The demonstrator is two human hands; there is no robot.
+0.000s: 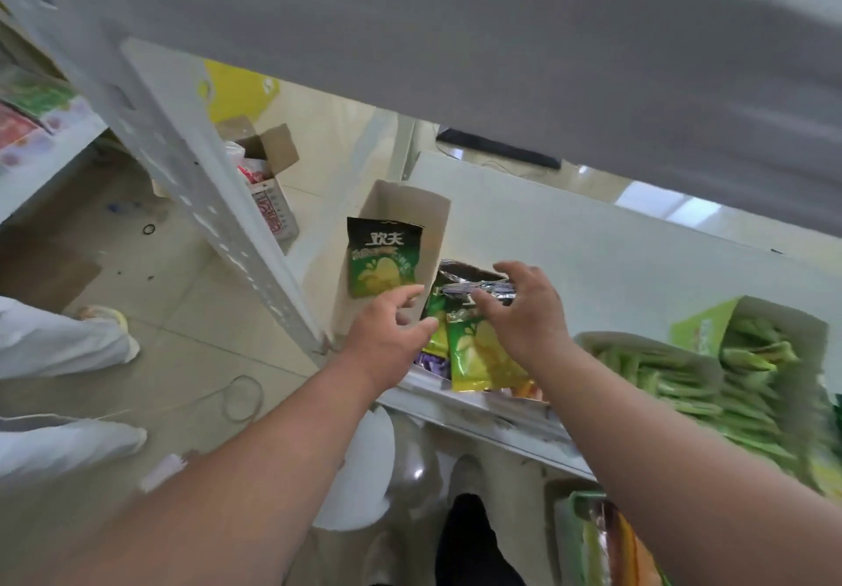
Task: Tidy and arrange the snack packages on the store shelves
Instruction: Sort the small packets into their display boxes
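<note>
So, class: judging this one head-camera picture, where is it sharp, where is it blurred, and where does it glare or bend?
Head view: sharpest at the middle, on the upright green chip bag and both hands; the shelf underside above and the green packs at right streak with blur; the foil bag top glints; the wide lens bows the perforated shelf post.

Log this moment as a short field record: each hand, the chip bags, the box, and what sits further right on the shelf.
left hand: fingers loosely curled beside the bags, grip unclear
right hand: fingers over the top edge of the front green bag
upright bag: dark green, standing against the cardboard box
shelf edge: the bags stand just behind it
right of bags: open green carton of green packets
</note>
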